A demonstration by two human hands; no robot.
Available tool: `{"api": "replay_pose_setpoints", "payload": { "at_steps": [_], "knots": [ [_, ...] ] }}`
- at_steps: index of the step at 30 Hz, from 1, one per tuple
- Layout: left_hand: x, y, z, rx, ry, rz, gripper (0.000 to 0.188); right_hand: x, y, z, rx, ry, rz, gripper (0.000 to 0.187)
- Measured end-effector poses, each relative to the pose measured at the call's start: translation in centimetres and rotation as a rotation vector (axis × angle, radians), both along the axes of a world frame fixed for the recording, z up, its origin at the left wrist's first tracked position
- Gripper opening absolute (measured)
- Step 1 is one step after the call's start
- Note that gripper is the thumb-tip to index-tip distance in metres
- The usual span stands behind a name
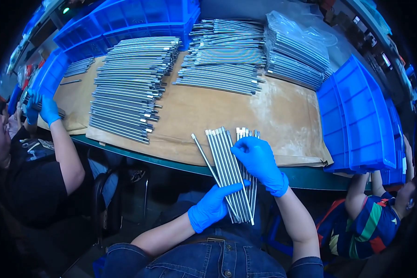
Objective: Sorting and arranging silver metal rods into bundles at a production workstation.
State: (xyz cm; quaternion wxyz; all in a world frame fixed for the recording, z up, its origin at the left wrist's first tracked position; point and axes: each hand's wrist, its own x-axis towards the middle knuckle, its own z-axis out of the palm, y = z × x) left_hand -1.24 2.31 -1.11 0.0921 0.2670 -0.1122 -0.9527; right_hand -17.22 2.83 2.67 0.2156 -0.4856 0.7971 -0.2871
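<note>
A fanned bundle of slim silvery metal rods [220,155] slants over the table's front edge and my lap. My left hand [211,207], in a blue glove, is closed around its lower part, with the thumb across the front. My right hand [259,160], also blue-gloved, is at the bundle's upper right side, its thumb and finger pinched on a rod. On the left, one rod [201,150] splays away from the others. More rod ends [241,131] stick up behind my right hand, which partly hides them.
Brown cardboard [204,111] covers the table, carrying a long left rod row [125,88], a back stack [227,51] and plastic-wrapped rods [296,55]. Blue bins [356,116] stand right and back left [125,21]. Co-workers sit left [37,157] and right [370,217].
</note>
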Motion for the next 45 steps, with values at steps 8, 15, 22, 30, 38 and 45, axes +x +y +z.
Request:
{"api": "replay_pose_setpoints", "payload": {
  "at_steps": [8, 15, 22, 30, 38, 45],
  "knots": [
    [0.0, -0.1, -0.3, 0.047, 0.023, -0.022, 0.034, -0.9, 0.0, -1.5, -0.152, 0.253, -0.028, 0.014],
    [0.0, -0.2, -0.5, 0.066, 0.03, -0.041, 0.033, -8.8, 6.6, -0.6, -0.12, 0.665, -0.199, 0.014],
    [0.4, -0.3, 0.0, 0.06, -0.02, -0.018, 0.031, -4.0, 14.8, 2.3, 0.065, 0.843, -0.014, 0.016],
    [0.0, 0.0, -0.1, 0.031, -0.041, -0.02, 0.03, 3.7, 16.7, -2.6, 0.132, -1.035, -0.234, 0.026],
    [0.5, -1.4, 1.2, -0.001, -0.072, -0.169, 0.03, 6.6, 13.4, -4.5, 0.06, -2.063, -0.114, 0.043],
    [1.7, -2.0, 0.7, -0.061, -0.12, -0.128, 0.031, 6.1, 13.5, -3.5, 0.085, -1.796, -0.241, 0.044]
  ]
}}
